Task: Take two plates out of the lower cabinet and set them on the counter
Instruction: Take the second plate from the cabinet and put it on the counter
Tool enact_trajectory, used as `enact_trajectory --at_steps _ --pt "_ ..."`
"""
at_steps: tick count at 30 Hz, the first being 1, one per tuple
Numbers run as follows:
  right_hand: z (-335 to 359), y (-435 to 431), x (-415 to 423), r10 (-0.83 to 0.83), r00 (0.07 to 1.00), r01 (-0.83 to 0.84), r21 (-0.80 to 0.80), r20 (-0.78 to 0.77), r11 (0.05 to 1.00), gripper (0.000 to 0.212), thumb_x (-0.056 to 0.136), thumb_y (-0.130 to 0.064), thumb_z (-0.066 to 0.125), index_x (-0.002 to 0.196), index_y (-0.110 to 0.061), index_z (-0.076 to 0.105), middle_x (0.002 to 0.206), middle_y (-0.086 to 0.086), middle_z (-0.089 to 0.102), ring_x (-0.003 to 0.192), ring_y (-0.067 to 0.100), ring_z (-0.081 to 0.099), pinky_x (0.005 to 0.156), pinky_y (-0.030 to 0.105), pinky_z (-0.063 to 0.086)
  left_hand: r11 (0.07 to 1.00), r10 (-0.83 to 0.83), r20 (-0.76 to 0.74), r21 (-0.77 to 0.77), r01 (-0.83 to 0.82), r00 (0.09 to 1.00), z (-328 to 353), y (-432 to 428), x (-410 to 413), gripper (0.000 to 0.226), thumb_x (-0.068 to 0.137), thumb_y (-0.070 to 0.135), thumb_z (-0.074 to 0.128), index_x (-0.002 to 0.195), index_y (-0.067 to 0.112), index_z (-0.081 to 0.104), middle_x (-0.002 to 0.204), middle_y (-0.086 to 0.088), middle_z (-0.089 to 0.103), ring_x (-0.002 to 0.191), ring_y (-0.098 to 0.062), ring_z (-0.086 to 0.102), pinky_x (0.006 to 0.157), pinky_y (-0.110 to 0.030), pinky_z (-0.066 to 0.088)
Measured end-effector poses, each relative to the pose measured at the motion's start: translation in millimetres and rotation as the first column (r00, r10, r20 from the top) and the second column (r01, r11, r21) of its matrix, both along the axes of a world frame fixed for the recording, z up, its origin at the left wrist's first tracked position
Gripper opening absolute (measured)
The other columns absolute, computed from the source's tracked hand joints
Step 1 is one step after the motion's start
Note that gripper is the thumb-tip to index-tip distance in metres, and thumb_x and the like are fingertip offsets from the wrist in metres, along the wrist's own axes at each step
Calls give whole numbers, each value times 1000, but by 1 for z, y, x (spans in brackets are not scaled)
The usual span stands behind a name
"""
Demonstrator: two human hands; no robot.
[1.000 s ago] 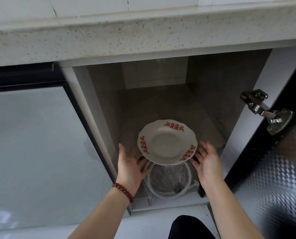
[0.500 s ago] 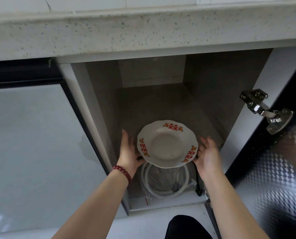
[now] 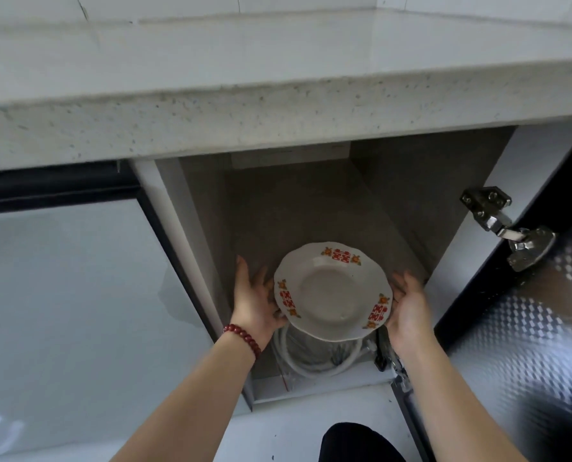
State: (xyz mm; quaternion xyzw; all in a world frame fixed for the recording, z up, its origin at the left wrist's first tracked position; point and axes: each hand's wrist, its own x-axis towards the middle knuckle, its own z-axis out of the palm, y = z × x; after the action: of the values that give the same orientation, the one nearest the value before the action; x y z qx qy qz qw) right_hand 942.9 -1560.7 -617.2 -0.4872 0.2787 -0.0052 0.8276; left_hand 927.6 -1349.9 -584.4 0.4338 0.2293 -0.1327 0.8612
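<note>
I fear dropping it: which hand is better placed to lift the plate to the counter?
Probably right: the right hand curls round the rim of the plate; the left hand only touches it with straight fingers.
</note>
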Motion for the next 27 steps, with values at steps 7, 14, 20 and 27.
enact_trajectory --at_steps 7,14,20,27 --pt "89 -9 -52 -15 995 11 -48 -103 999 22 92 -33 45 89 -25 65 68 -9 74 62 8 70 59 28 48 999 -37 -166 -37 31 985 76 -14 -37 78 78 79 20 144 36 24 152 -3 31 134 -35 32 93 -55 33" --pt "201 -24 -100 17 979 -31 -70 -201 997 27 95 -31 42 84 -24 65 67 -9 74 56 6 69 60 30 45 1000 -20 -275 -23 15 961 184 -25 -93 76 80 76 20 142 34 31 152 -3 32 136 -35 31 104 -59 26" --pt "283 -37 -150 111 947 -154 -124 -302 980 27 93 -37 42 87 -22 63 70 -9 74 62 8 70 60 30 47 996 89 -387 47 -77 918 269 -37 -155 71 84 72 20 142 35 31 154 -2 27 134 -38 32 101 -61 27" --pt "372 -31 -195 172 934 -227 -152 -312 962 21 93 -37 43 96 -29 63 80 -13 74 78 12 69 64 30 50 988 148 -393 20 -153 908 351 -29 -215 70 82 74 21 139 37 36 153 0 29 133 -39 33 103 -65 27"
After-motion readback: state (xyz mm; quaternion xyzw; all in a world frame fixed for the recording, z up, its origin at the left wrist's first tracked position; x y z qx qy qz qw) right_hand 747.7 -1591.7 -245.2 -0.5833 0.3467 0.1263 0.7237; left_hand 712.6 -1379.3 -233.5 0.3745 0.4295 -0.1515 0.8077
